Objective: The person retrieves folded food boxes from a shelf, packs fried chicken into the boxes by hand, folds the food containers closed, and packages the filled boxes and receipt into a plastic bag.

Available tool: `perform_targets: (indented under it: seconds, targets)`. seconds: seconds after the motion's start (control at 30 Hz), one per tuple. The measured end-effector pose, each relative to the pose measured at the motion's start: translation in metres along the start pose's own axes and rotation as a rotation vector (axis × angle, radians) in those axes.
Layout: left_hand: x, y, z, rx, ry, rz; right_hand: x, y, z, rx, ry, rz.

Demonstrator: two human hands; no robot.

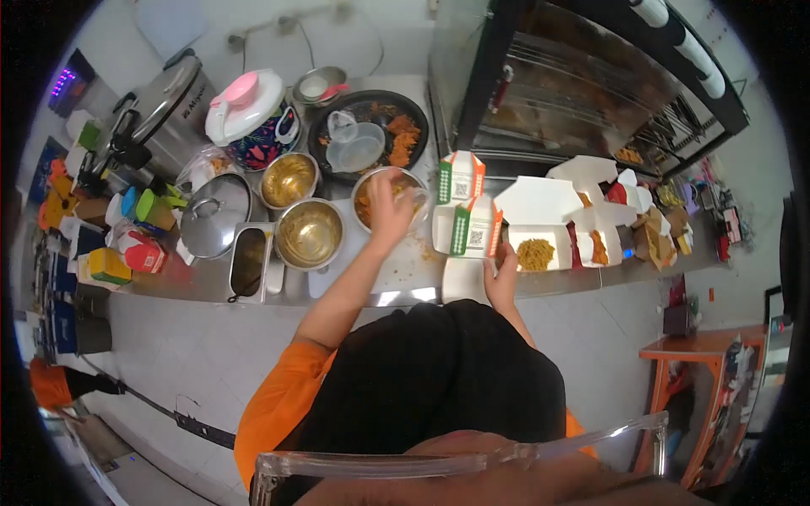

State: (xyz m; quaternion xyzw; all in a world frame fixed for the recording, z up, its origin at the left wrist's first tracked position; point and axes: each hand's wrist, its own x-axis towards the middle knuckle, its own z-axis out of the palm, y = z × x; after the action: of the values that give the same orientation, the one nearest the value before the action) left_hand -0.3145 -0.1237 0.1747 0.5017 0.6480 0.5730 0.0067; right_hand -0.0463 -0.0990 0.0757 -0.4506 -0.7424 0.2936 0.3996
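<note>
- Left hand [391, 211] is out over the round steel bowl of orange food [384, 196], its grip curled around a small clear plastic cup [415, 202] at the bowl's right rim.
- Right hand [503, 271] sits low at the front edge of the steel surface [396, 274], fingers closed on the lower corner of an open white paper food box [472, 232] with green and orange side panels; how tight that grip is, I cannot tell.
- That box stands just left of a second open white box holding yellow noodles [535, 251]; a third box of the same kind [460, 179] stands just behind it.
- More open white boxes with orange food [597, 244] run off to the right along the surface.
- Left of the orange-food bowl: two empty-looking brass-toned round bowls, one in front [309, 234] and one behind [288, 179].
- Further left, a round pot under a steel lid [213, 216], and a small rectangular steel tray [248, 261] just in front of it.
- At the back, a wide black pan [369, 131] with orange pieces and a clear plastic jug [354, 145] lying in it.
- Beside the pan, a floral pot with a white and pink lid [251, 114], then a silver cooker [164, 105] far left.
</note>
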Motion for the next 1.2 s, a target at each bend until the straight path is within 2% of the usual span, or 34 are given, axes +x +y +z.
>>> perform_targets:
  seconds: [0.07,0.2,0.3,0.4,0.5,0.6,0.63,0.73,0.77,0.83,0.87,0.9,0.93,0.97,1.0,1.07,1.17,1.2]
  targets:
    - [0.034,-0.036,-0.018,0.189,0.052,0.019,0.003,-0.011,0.008,-0.249,0.035,-0.059]
    - [0.105,-0.144,-0.034,0.473,-0.020,-0.274,0.004,-0.032,0.006,-0.307,-0.017,-0.039]
    - [0.152,-0.207,-0.037,0.620,-0.185,-0.453,-0.005,-0.036,0.007,-0.321,-0.007,0.024]
    - [0.185,-0.250,-0.035,0.653,-0.425,-0.534,-0.011,-0.043,0.008,-0.347,0.021,0.079]
    - [0.201,-0.240,-0.038,0.728,-0.628,-0.564,-0.012,-0.043,0.008,-0.390,0.069,0.100]
    - [0.207,-0.257,-0.032,0.898,-0.863,-0.573,-0.008,-0.046,0.005,-0.422,0.111,0.121]
    - [0.201,-0.255,-0.029,0.947,-0.671,-0.545,-0.008,-0.042,0.003,-0.428,0.107,0.113]
    - [0.205,-0.265,-0.041,0.925,-0.891,-0.483,-0.007,-0.043,0.001,-0.439,0.077,0.142]
    - [0.203,-0.295,-0.045,0.833,-0.761,-0.377,-0.005,-0.043,-0.001,-0.442,0.064,0.153]
    - [0.216,-0.273,-0.076,0.804,-0.911,-0.308,-0.001,-0.035,-0.001,-0.417,0.055,0.136]
    - [0.224,-0.294,-0.091,0.704,-0.919,-0.408,0.000,-0.033,-0.001,-0.402,0.050,0.128]
    - [0.226,-0.251,-0.118,0.752,-0.766,-0.318,0.005,-0.039,-0.001,-0.401,0.041,0.091]
    - [0.226,-0.249,-0.141,0.750,-0.649,-0.205,0.010,-0.041,-0.001,-0.402,0.041,0.058]
    - [0.233,-0.228,-0.168,0.713,-0.717,-0.275,0.013,-0.042,-0.001,-0.402,0.044,0.029]
    - [0.234,-0.170,-0.187,0.743,-0.723,-0.452,0.016,-0.042,0.001,-0.402,0.052,0.001]
    - [0.233,-0.182,-0.219,0.778,-0.776,-0.555,0.020,-0.040,0.003,-0.363,0.030,-0.004]
    - [0.214,-0.213,-0.250,0.964,-0.858,-0.399,0.025,-0.044,0.005,-0.347,0.004,-0.031]
    - [0.213,-0.215,-0.260,0.970,-0.830,-0.384,0.026,-0.045,0.005,-0.335,0.003,-0.039]
